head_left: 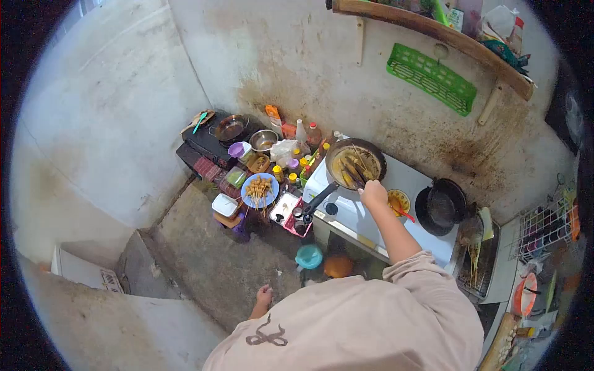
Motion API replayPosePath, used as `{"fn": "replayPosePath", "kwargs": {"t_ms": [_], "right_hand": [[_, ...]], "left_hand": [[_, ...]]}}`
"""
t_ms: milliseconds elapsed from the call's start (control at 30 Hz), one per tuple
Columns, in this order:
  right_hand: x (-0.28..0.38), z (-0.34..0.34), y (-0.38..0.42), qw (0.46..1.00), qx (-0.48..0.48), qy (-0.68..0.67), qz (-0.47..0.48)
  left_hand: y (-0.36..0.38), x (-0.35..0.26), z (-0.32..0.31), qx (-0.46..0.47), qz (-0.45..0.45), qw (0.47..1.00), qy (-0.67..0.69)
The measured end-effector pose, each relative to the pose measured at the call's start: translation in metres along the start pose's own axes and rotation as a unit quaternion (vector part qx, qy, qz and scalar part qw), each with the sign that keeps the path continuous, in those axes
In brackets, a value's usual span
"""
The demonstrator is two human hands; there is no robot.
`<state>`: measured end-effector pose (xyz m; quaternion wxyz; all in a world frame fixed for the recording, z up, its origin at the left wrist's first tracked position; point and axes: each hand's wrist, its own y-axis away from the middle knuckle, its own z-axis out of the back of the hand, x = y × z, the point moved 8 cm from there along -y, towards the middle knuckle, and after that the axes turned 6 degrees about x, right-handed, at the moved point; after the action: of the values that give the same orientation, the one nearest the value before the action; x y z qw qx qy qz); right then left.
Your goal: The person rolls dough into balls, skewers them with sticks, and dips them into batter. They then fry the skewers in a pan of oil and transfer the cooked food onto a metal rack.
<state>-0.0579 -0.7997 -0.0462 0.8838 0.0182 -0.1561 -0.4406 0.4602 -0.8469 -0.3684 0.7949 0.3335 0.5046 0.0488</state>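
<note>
My right hand is over the near edge of a frying pan on the white stove. Its fingers are closed, and what they grip is too small to make out. Inside the pan, several dark elongated pieces and thin skewers lie in yellowish-brown liquid. The pan's black handle points toward the lower left. Right beside my hand is a patterned bowl with a red-handled spoon in it. My left hand hangs low at my side, fingers curled in, with nothing visible in it.
Dark woks stand on the stove's right side. Left of the stove are a blue plate of skewers, a white container, bottles and a metal bowl. A teal bucket stands below. A wooden shelf juts out above.
</note>
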Motion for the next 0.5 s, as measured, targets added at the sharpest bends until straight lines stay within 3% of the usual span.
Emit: {"fn": "replayPosePath", "kwargs": {"t_ms": [100, 333, 500], "right_hand": [[-0.003, 0.012, 0.001, 1.000, -0.011, -0.014, -0.020], [0.000, 0.006, 0.003, 1.000, 0.016, -0.014, -0.007], [0.004, -0.013, -0.006, 0.999, 0.026, -0.021, -0.021]], "left_hand": [[-0.020, 0.028, 0.002, 0.002, -0.005, 1.000, 0.008], [-0.029, 0.028, 0.005, 0.025, -0.012, 0.995, -0.096], [-0.058, 0.042, -0.007, 0.054, 0.019, 0.997, -0.052]]}}
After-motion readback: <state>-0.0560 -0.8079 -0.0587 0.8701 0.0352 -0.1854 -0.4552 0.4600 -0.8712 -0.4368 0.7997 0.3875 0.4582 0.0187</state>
